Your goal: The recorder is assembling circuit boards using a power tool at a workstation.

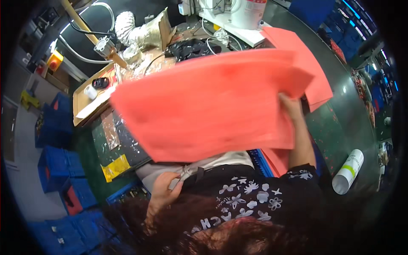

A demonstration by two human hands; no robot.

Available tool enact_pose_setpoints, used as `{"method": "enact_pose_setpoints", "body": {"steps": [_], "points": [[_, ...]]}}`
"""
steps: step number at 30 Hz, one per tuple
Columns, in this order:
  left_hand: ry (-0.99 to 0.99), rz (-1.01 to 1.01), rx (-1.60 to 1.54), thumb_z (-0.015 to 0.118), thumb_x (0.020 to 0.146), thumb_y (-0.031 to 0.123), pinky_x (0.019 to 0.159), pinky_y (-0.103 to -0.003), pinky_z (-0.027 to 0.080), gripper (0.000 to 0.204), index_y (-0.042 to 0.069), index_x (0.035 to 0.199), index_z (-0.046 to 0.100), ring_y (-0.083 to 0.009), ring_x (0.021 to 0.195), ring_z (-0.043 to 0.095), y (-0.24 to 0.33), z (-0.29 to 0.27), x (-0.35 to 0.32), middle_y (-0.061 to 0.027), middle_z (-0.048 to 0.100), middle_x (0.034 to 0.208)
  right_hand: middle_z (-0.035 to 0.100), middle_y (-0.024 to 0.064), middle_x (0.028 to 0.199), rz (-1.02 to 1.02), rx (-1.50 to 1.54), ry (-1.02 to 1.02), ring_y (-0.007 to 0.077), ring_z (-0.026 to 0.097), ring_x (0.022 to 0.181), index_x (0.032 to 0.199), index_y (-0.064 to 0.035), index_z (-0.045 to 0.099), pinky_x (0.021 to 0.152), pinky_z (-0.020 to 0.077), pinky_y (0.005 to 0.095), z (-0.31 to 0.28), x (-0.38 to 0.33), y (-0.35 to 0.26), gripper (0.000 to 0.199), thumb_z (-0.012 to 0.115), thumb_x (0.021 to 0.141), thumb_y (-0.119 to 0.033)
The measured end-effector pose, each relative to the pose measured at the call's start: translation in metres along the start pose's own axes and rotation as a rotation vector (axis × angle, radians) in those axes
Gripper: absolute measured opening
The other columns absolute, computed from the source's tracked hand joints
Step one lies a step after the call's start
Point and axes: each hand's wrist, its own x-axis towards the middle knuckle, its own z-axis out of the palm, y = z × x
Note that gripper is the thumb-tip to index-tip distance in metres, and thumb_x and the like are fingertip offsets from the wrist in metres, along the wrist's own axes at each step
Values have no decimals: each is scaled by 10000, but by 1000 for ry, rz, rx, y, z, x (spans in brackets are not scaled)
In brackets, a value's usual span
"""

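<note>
A large coral-red sheet (204, 108), thin and slightly bent, spreads across the middle of the view, blurred by motion. My right hand (291, 105) grips its right edge, with some of the fingers hidden behind it. Close to my waist, my left hand (165, 185) is closed, away from the sheet. Something small and pale shows between its thumb and fingers, too little to name. Beyond my right hand, more red sheet (312, 68) lies over the table's right end. The held sheet hides much of the tabletop.
A cardboard tray (78, 106) holds a white roll and a black item. Behind stand a silvery duct (146, 36) and a white bucket (248, 15). Blue bins (53, 163) line the left; a yellow packet (115, 168) lies near my left hand. A white cylinder (348, 171) is on the floor right.
</note>
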Motion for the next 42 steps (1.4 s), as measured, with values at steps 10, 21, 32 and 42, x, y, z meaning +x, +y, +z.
{"method": "enact_pose_setpoints", "body": {"steps": [10, 21, 32, 42], "points": [[84, 146, -66, 638, 693, -29, 712, -343, 471, 246, 8, 929, 581, -291, 780, 586, -9, 3, 27, -154, 594, 854, 568, 113, 1151, -327, -70, 750, 209, 572, 998, 1246, 51, 447, 836, 466, 326, -207, 82, -36, 453, 603, 862, -132], [88, 60, -126, 630, 713, -10, 713, -333, 472, 233, 5, 940, 582, -278, 795, 582, -20, 8, 22, -153, 593, 879, 610, 118, 1007, 7, -353, 661, 237, 612, 871, 1176, 4, 509, 711, 505, 371, -259, 105, -14, 418, 595, 769, -38], [59, -7, -133, 624, 721, -36, 756, -318, 465, 202, -3, 916, 578, -261, 828, 592, -32, 27, 25, -141, 605, 893, 573, 163, 1155, -1012, -1499, 528, 351, 527, 1070, 1142, -27, 555, 916, 418, 391, -87, 54, -80, 379, 643, 784, -110], [-55, 17, -19, 652, 771, 134, 710, -375, 462, 142, 55, 886, 627, -280, 776, 581, -32, 22, 14, -93, 603, 814, 582, 102, 1100, -904, -745, -943, 317, 512, 1087, 956, -81, 629, 906, 405, 429, 238, -75, 67, 312, 690, 650, -53]]}}
